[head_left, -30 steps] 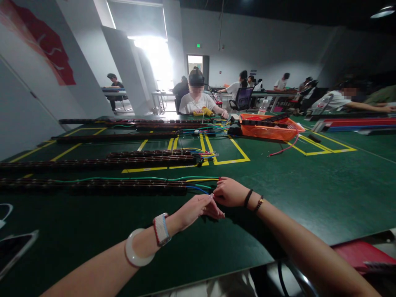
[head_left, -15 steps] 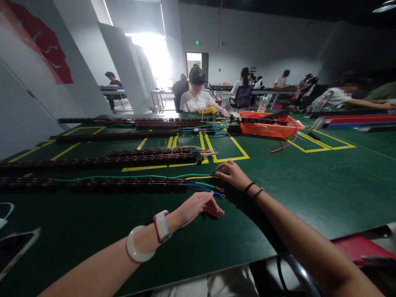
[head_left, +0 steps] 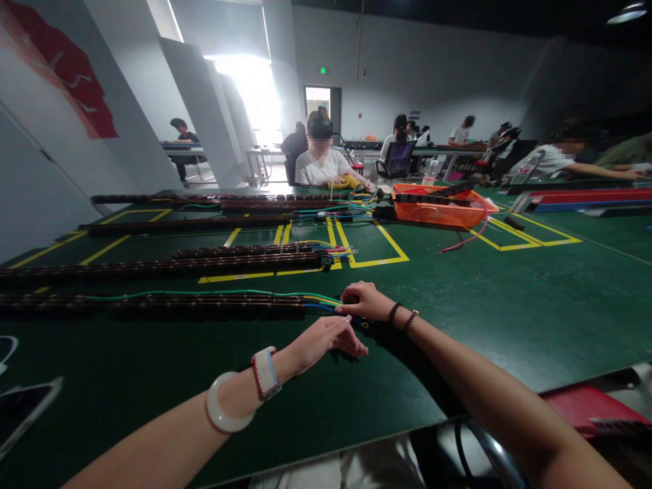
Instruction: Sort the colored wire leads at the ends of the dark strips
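Note:
Several green, yellow and blue wires (head_left: pixel 322 301) come out of the right end of a long dark wire harness (head_left: pixel 204 307) nearest me. My right hand (head_left: pixel 367 301) is over these wires with thumb and fingers closed around them. It hides most of their ends; one ring terminal (head_left: pixel 364 324) shows just below it. My left hand (head_left: pixel 331 335) rests just in front of the wires, fingers stretched out and loosely bent down, holding nothing that I can see. Its thumb side comes close to the blue wire; whether they touch I cannot tell.
More dark harnesses (head_left: pixel 255 259) lie farther back on the green table (head_left: pixel 483 305), among yellow tape outlines. An orange basket (head_left: pixel 441 212) stands at the back. Across the table a co-worker (head_left: pixel 320 166) handles wires. A phone-like device (head_left: pixel 30 407) lies at the left edge.
My right hand has moved left and slightly down from the wire tips, and its fingers have closed on the wires. The left hand has stayed almost still.

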`<state>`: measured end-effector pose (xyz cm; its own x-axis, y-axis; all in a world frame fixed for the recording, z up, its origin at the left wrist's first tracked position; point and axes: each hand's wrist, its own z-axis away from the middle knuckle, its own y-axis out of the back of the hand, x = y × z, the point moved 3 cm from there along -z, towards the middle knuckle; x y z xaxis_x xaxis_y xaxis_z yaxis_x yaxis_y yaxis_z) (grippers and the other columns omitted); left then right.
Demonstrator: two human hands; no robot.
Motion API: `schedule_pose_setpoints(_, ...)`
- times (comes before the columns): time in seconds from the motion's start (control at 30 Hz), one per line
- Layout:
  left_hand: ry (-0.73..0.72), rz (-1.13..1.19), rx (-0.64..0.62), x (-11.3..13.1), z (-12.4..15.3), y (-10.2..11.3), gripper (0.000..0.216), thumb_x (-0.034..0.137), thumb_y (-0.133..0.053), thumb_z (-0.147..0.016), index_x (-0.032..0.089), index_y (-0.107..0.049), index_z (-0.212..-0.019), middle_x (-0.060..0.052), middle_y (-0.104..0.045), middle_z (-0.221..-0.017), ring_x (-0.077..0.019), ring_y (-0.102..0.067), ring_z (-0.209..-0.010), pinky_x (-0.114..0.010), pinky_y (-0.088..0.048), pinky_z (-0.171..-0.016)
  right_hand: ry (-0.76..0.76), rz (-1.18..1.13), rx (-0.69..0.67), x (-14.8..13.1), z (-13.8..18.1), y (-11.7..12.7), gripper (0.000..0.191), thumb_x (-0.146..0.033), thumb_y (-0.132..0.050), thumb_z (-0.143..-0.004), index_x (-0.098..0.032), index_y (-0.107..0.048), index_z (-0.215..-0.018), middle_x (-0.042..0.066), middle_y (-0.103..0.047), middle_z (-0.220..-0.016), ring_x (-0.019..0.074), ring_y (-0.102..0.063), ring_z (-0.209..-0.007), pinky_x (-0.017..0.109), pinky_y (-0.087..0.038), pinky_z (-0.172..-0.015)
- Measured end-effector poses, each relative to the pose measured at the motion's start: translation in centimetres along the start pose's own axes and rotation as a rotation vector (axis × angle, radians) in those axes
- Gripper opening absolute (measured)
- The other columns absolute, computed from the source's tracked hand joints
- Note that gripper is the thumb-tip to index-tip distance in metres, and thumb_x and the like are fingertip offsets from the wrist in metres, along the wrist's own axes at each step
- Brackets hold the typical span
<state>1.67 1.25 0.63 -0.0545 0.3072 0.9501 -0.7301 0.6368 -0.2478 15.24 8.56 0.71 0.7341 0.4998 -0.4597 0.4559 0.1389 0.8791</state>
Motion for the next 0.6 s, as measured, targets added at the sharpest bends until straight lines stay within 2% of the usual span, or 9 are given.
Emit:
schedule_pose_setpoints(0.1,0.0,-0.01,0.001,-0.1,-0.1,0.1,0.043,0.043,-0.042,-0.088,0.012,-0.065,-0.07,-0.013,-0.071,-0.08,-0.0218,-0.066,-0.079,-0.035,-0.048,-0.08,-0.007,-0.039,-0.008,-0.5,-0.1,-0.2,0.036,-0.052,-0.062,-0.075,-0.016,-0.066,-0.08,0.001,-0.063,-0.073,0.0121,-0.053,-0.069,0.025,-0.034,-0.067)
schedule_pose_setpoints(0.2,-0.01,-0.008,-0.004,-0.2,-0.1,0.1,0.043,0.042,-0.04,-0.088,0.012,-0.065,-0.071,-0.013,-0.071,-0.081,-0.0221,-0.066,-0.079,-0.036,-0.048,-0.079,-0.002,-0.101,-0.028,-0.7,0.0,-0.2,0.036,-0.051,-0.061,-0.076,-0.017,-0.066,-0.085,0.001,-0.065,-0.076,0.0117,-0.055,-0.068,0.023,-0.036,-0.064)
schedule_pose_setpoints(0.3,-0.014,-0.006,-0.008,-0.1,0.0,0.1,0.04,0.041,-0.042,-0.088,0.012,-0.065,-0.071,-0.013,-0.071,-0.081,-0.0219,-0.066,-0.08,-0.035,-0.048,-0.079,0.052,-0.097,-0.04,-0.8,0.1,-0.4,0.031,-0.045,-0.063,-0.076,-0.017,-0.068,-0.09,0.002,-0.066,-0.078,0.0122,-0.056,-0.07,0.023,-0.037,-0.065)
schedule_pose_setpoints(0.4,-0.005,-0.019,-0.014,0.0,0.1,0.0,0.04,0.041,-0.044,-0.087,0.011,-0.066,-0.072,-0.014,-0.07,-0.082,-0.0219,-0.066,-0.079,-0.034,-0.048,-0.079,0.116,-0.062,-0.035,-0.7,-0.1,-0.8,0.024,-0.037,-0.063,-0.079,-0.016,-0.069,-0.085,0.003,-0.066,-0.078,0.0119,-0.055,-0.07,0.023,-0.035,-0.065)
schedule_pose_setpoints(0.5,0.021,0.019,-0.027,0.0,-0.1,0.2,0.039,0.041,-0.045,-0.087,0.008,-0.066,-0.082,-0.017,-0.07,-0.087,-0.0236,-0.066,-0.082,-0.037,-0.048,-0.081,0.155,-0.004,0.029,-0.7,-0.2,-1.1,0.022,-0.037,-0.062,-0.08,-0.016,-0.07,-0.078,0.003,-0.066,-0.077,0.0119,-0.054,-0.071,0.024,-0.034,-0.066)
schedule_pose_setpoints(0.6,0.053,0.199,-0.011,-0.4,-0.5,1.0,0.04,0.04,-0.044,-0.088,0.005,-0.062,-0.096,-0.021,-0.067,-0.098,-0.0249,-0.064,-0.091,-0.041,-0.044,-0.09,0.187,0.129,0.131,-1.1,0.0,-0.9,0.014,-0.03,-0.062,-0.081,-0.02,-0.07,-0.075,0.002,-0.066,-0.076,0.0127,-0.052,-0.075,0.028,-0.03,-0.074)
